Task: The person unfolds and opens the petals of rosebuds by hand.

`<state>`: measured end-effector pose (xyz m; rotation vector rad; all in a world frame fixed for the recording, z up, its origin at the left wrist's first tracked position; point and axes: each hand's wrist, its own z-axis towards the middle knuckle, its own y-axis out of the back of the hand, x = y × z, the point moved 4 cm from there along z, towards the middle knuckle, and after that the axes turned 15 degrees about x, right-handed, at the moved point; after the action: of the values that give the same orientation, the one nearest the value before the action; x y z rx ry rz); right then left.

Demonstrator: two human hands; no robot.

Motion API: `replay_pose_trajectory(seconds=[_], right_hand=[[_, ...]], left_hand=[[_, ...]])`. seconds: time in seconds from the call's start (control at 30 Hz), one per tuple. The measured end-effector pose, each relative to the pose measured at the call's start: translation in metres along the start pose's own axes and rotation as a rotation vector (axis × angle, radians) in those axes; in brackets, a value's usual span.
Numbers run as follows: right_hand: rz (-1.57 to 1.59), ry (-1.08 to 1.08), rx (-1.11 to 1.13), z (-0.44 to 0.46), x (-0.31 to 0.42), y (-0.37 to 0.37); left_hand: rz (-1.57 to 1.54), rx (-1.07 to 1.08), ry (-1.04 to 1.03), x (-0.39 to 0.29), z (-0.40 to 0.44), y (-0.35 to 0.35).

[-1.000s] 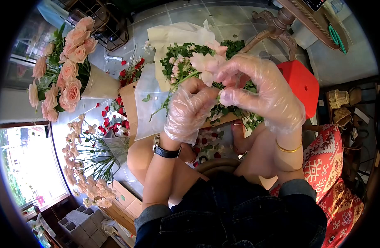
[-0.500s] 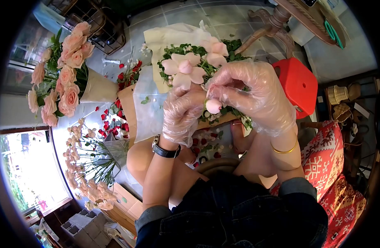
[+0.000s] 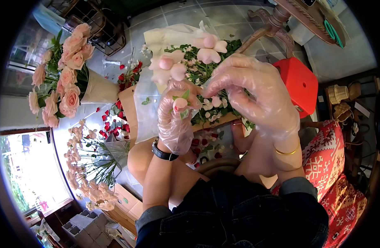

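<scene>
My left hand (image 3: 173,113), in a clear plastic glove, is closed around a small pink rosebud (image 3: 181,104) with green sepals, which pokes out at the top of the fist. Just beyond the knuckles is a pale pink rose (image 3: 167,64) with petals folded outward; whether its stem is in the same hand is hidden. Another opened pink rose (image 3: 210,47) sits farther off to the right. To the right of the bud, my gloved right hand (image 3: 254,93) has curved fingers, with thumb and forefinger apart and nothing visible between them.
Leafy stems with small pale buds (image 3: 198,74) lie on wrapping paper (image 3: 146,95) ahead. Red petals (image 3: 115,120) litter the floor. A vase of pink roses (image 3: 101,87) stands left, above spray roses (image 3: 91,182). A red stool (image 3: 295,87) and wooden table leg (image 3: 276,20) are right.
My left hand has drawn left with the rosebud, now turned upward. My right hand has come away from the bud and its fingers have loosened. The two opened roses have shifted left.
</scene>
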<state>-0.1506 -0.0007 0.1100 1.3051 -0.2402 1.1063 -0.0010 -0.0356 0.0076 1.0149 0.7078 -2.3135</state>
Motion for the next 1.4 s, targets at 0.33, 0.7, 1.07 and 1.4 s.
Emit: replay_pose_trajectory(seconds=[0.33, 0.7, 1.07, 1.4], right_hand=[[0.079, 0.084, 0.005, 0.005, 0.008, -0.011], [0.078, -0.021, -0.056, -0.001, 0.002, -0.008], [0.203, 0.06, 0.302, -0.002, -0.016, -0.01], [0.265, 0.081, 0.379, -0.002, -0.018, -0.008]], left_hand=[[-0.041, 0.008, 0.373, -0.003, -0.003, -0.009], [-0.024, 0.137, 0.235, -0.005, 0.008, -0.016], [0.132, 0.391, 0.276, -0.008, 0.014, -0.015], [0.184, 0.426, 0.264, 0.001, 0.009, -0.009]])
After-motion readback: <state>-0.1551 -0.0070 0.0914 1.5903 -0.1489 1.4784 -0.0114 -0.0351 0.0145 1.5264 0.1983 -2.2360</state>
